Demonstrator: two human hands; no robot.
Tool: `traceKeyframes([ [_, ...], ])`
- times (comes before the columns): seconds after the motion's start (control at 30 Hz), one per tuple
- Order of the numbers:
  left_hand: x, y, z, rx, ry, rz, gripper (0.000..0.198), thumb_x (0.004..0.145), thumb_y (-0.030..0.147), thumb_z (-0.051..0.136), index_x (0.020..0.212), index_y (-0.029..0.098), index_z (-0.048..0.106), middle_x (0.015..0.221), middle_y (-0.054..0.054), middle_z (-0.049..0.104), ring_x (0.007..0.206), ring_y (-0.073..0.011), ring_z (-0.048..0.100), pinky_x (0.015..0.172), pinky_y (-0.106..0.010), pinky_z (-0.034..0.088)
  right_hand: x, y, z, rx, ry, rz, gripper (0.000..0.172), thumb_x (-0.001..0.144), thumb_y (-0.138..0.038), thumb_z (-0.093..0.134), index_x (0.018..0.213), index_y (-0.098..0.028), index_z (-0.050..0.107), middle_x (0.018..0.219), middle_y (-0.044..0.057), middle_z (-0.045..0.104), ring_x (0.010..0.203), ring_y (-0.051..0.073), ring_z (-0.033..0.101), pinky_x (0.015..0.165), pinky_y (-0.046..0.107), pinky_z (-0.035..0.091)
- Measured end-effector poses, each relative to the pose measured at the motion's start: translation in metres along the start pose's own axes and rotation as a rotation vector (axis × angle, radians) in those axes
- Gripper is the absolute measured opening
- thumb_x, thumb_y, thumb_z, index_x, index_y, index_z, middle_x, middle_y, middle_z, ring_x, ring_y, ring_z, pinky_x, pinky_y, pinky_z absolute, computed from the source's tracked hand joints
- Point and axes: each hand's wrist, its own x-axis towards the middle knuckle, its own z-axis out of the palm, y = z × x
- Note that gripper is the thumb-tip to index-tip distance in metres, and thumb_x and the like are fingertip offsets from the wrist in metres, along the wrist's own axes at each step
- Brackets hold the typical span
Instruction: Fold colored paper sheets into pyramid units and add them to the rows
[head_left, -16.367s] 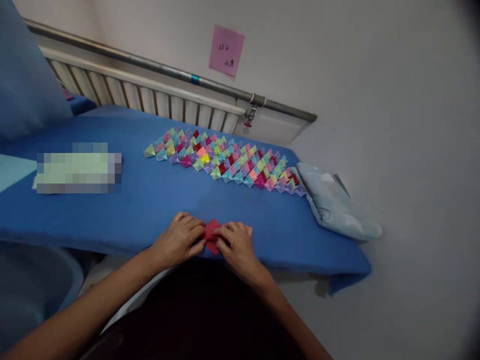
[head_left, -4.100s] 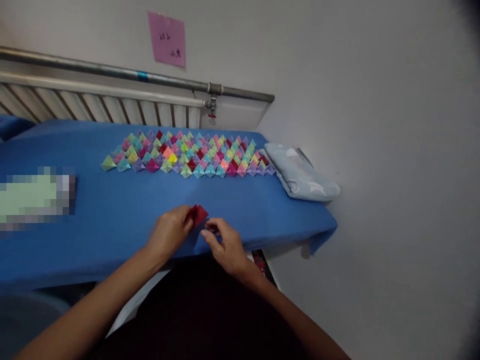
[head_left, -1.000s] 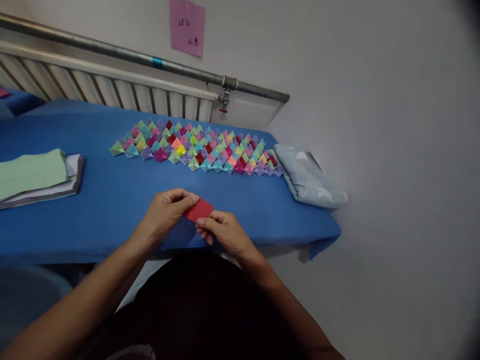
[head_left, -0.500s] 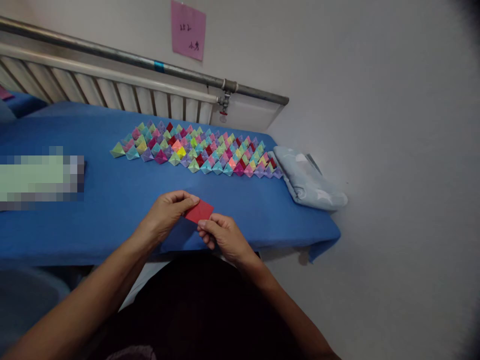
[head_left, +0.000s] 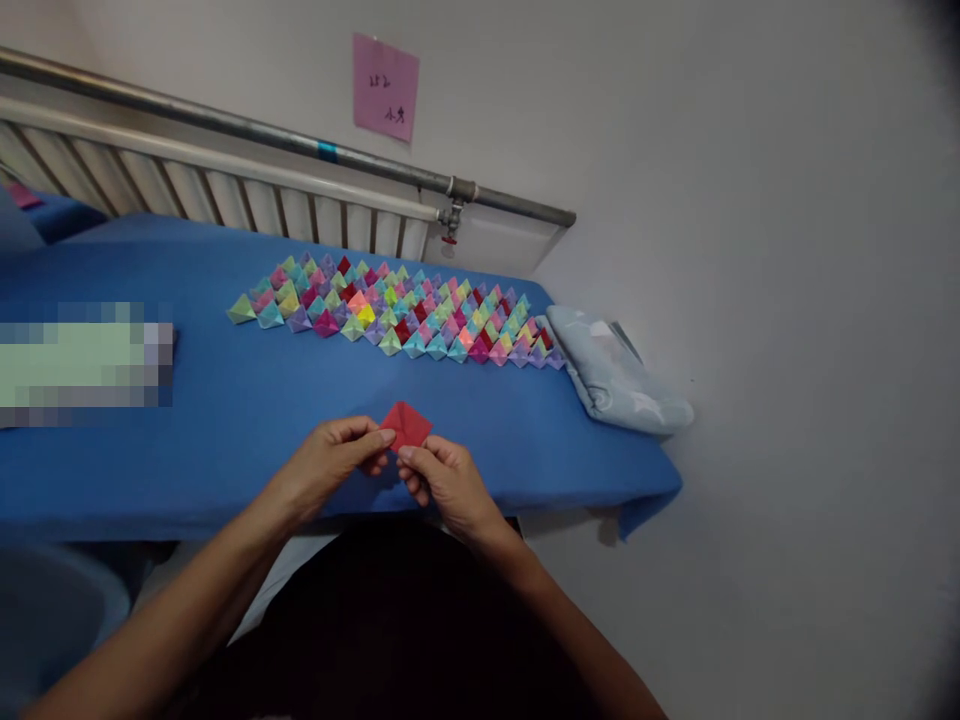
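Observation:
A small folded piece of red paper (head_left: 406,423) is pinched between both my hands just above the near edge of the blue-covered table (head_left: 247,400). My left hand (head_left: 330,465) grips its left corner with thumb and fingers closed. My right hand (head_left: 444,480) pinches its lower right side. Farther back on the cloth lie several rows of small folded paper shapes (head_left: 397,312) in many colours, packed edge to edge.
A pile of paper sheets (head_left: 82,362), blurred out, lies at the left of the table. A folded pale blue cloth (head_left: 619,380) sits at the table's right end. A radiator (head_left: 225,195) and a metal pipe (head_left: 300,140) run along the wall, under a pink note (head_left: 385,86).
The red paper has turned from a flat slanted rectangle into a diamond standing on its point, and both hands have shifted slightly closer together under it.

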Motion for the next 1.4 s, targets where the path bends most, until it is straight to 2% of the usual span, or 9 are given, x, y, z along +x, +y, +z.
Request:
traceKeyframes([
  [0.27, 0.01, 0.009, -0.004, 0.011, 0.062, -0.02, 0.036, 0.061, 0.05, 0.076, 0.058, 0.017, 0.063, 0.058, 0.003, 0.056, 0.057, -0.0098, 0.045, 0.058, -0.024, 0.036, -0.004, 0.001, 0.003, -0.045, -0.074, 0.058, 0.024, 0.075, -0.038, 0.066, 0.064, -0.018, 0.058, 0.058, -0.004, 0.057, 0.046, 0.005, 0.045, 0.041, 0.018, 0.031],
  [0.5, 0.014, -0.004, -0.006, -0.062, 0.102, -0.088, 0.035, 0.054, 0.047, 0.078, 0.057, 0.016, 0.061, 0.057, 0.004, 0.055, 0.055, -0.0082, 0.044, 0.056, -0.022, 0.034, -0.008, 0.01, -0.008, -0.109, -0.118, 0.082, 0.028, 0.078, -0.044, 0.063, 0.067, -0.019, 0.058, 0.06, -0.003, 0.056, 0.047, 0.007, 0.045, 0.042, 0.02, 0.031],
  [0.57, 0.015, -0.006, -0.008, -0.084, 0.116, -0.12, 0.033, 0.054, 0.044, 0.079, 0.057, 0.016, 0.061, 0.056, 0.004, 0.056, 0.053, -0.0078, 0.044, 0.055, -0.022, 0.033, -0.012, 0.013, -0.016, -0.213, 0.001, -0.064, 0.027, 0.082, -0.044, 0.062, 0.069, -0.02, 0.058, 0.061, -0.003, 0.054, 0.051, 0.009, 0.046, 0.046, 0.022, 0.036],
  [0.67, 0.018, -0.006, -0.008, -0.113, 0.072, -0.205, 0.027, 0.056, 0.037, 0.078, 0.057, 0.016, 0.062, 0.053, 0.003, 0.056, 0.049, -0.0077, 0.045, 0.051, -0.021, 0.035, -0.015, 0.014, -0.027, -0.533, 0.179, -0.54, 0.01, 0.085, -0.031, 0.062, 0.082, -0.022, 0.064, 0.08, 0.001, 0.063, 0.071, 0.014, 0.056, 0.067, 0.028, 0.046],
  [0.77, 0.019, -0.006, -0.005, -0.133, -0.011, -0.291, 0.021, 0.058, 0.032, 0.076, 0.056, 0.016, 0.062, 0.05, 0.003, 0.056, 0.046, -0.0087, 0.047, 0.047, -0.022, 0.037, -0.013, 0.014, -0.03, -0.899, 0.081, -0.964, 0.019, 0.089, -0.018, 0.059, 0.103, -0.024, 0.068, 0.104, 0.006, 0.068, 0.098, 0.019, 0.059, 0.087, 0.036, 0.046],
  [1.0, 0.021, -0.009, -0.003, -0.098, -0.093, -0.319, 0.021, 0.062, 0.032, 0.073, 0.057, 0.016, 0.06, 0.048, 0.003, 0.055, 0.044, -0.0093, 0.048, 0.043, -0.021, 0.037, 0.0, 0.029, -0.025, -1.173, 0.074, -1.207, 0.019, 0.095, -0.02, 0.056, 0.105, -0.027, 0.071, 0.094, 0.003, 0.07, 0.094, 0.018, 0.059, 0.087, 0.036, 0.041],
  [1.13, 0.024, -0.017, -0.009, 0.189, 0.022, -0.123, 0.018, 0.073, 0.034, 0.064, 0.066, 0.017, 0.064, 0.059, 0.001, 0.061, 0.055, -0.0129, 0.055, 0.053, -0.025, 0.044, 0.003, 0.038, -0.025, -1.229, 0.102, -1.228, 0.02, 0.096, -0.017, 0.054, 0.103, -0.024, 0.072, 0.095, 0.003, 0.072, 0.093, 0.018, 0.059, 0.085, 0.035, 0.039],
  [1.27, 0.013, -0.035, -0.02, 0.686, 0.289, 0.394, 0.018, 0.084, 0.024, 0.054, 0.092, 0.019, 0.07, 0.09, -0.005, 0.073, 0.085, -0.0207, 0.065, 0.079, -0.034, 0.049, 0.001, 0.047, -0.025, -1.288, 0.064, -1.208, 0.019, 0.096, -0.016, 0.054, 0.101, -0.021, 0.071, 0.096, 0.003, 0.073, 0.092, 0.017, 0.059, 0.083, 0.034, 0.038],
  [1.4, -0.011, -0.057, -0.024, 0.971, 0.156, 0.844, 0.027, 0.096, 0.017, 0.044, 0.108, 0.022, 0.068, 0.105, -0.006, 0.073, 0.099, -0.021, 0.064, 0.087, -0.037, 0.045, -0.003, 0.056, -0.026, -1.326, 0.023, -1.147, 0.02, 0.095, -0.017, 0.054, 0.104, -0.022, 0.071, 0.1, 0.003, 0.073, 0.096, 0.018, 0.058, 0.085, 0.035, 0.037],
])
